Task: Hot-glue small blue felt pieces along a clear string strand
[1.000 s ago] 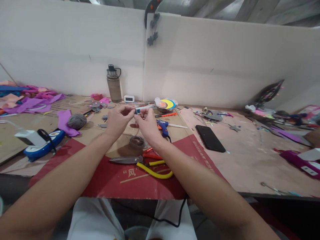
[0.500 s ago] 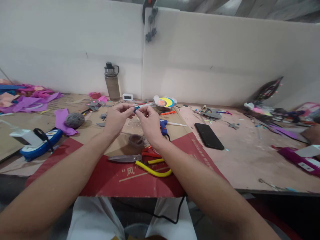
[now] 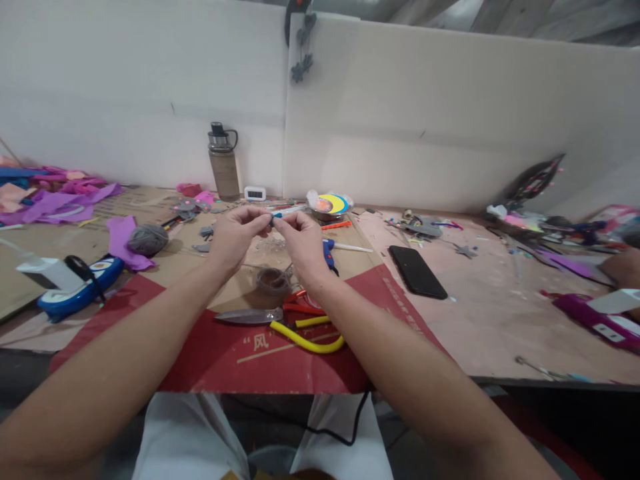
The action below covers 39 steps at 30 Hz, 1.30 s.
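Observation:
My left hand (image 3: 234, 241) and my right hand (image 3: 303, 245) meet above the board, fingertips pinched together. Between them is a small dark-blue piece (image 3: 276, 217), too small and too covered to name. Just below the hands stands a small brown-grey pot (image 3: 273, 287) with a thin stick in it. Beside my right wrist lies a blue glue gun (image 3: 327, 252) with a white stick, partly hidden by the hand. Scissors with yellow handles (image 3: 310, 345) and a red-handled tool (image 3: 301, 305) rest on the red sheet (image 3: 210, 367), partly under my right forearm.
A bottle (image 3: 223, 167) and small white clock (image 3: 255, 193) stand by the wall. Grey yarn (image 3: 149, 239) and a blue power strip (image 3: 83, 290) lie left. A black phone (image 3: 417, 271) and magenta power strip (image 3: 595, 320) lie right, near another person's hand (image 3: 625, 270).
Both hands stay nearly in place. The fingers have shifted slightly around the blue piece, and my right hand has moved a little to the right.

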### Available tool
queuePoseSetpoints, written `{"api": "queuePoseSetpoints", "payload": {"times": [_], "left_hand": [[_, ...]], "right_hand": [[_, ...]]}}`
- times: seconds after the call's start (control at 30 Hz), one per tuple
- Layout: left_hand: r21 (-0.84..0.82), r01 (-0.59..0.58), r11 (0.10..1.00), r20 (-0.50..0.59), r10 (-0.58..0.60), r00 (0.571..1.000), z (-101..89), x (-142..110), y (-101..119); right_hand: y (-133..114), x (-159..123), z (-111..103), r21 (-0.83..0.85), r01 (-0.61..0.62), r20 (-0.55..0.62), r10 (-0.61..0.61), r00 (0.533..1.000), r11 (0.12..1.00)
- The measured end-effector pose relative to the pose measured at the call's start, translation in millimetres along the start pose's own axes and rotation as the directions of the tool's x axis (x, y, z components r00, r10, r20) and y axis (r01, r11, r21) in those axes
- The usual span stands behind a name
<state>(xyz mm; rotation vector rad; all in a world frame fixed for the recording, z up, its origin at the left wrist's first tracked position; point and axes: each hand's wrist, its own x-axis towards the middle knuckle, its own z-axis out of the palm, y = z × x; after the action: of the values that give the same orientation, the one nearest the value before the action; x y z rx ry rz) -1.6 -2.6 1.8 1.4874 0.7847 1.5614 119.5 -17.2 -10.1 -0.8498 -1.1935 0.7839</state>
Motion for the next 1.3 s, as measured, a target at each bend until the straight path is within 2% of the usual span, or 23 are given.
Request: {"api": "queuePoseSetpoints", "payload": {"times": [0.27,0.5,0.7,0.9,1.13,1.3], "left_hand": [[0.020,0.013,1.000,0.026,-0.014,1.000,-0.6,-0.4,1.4],[0.135,-0.008,0.991,0.030,0.004,1.000,-3.8,2.3,0.8],[0.143,-0.007,0.990,0.085,-0.005,0.996,-4.7,2.7,1.8],[0.139,0.066,0.988,0.077,-0.078,0.994,-2.1,1.3,2.3],[0.185,0.053,0.981,0.060,-0.065,0.996,-1.2,1.0,2.4],[0.196,0.034,0.980,0.049,-0.044,0.998,-2.5,2.3,0.8]], "right_hand": [[-0.6,0.9,-1.2,0.015,-0.043,-0.013,0.043,0.999,0.999],[-2.2,0.1,-2.7,0.018,-0.054,-0.069,0.055,0.996,0.998],[-1.6,1.6,-5.3,0.052,-0.107,0.048,0.104,0.993,0.993],[-3.2,1.2,-3.4,0.084,-0.098,0.004,0.098,0.995,0.992],[-2.3,-1.8,-1.6,-0.055,-0.090,-0.012,0.089,0.996,0.994],[-5.7,-6.2,-1.7,-0.092,-0.062,0.028,0.065,0.997,0.994]]}}
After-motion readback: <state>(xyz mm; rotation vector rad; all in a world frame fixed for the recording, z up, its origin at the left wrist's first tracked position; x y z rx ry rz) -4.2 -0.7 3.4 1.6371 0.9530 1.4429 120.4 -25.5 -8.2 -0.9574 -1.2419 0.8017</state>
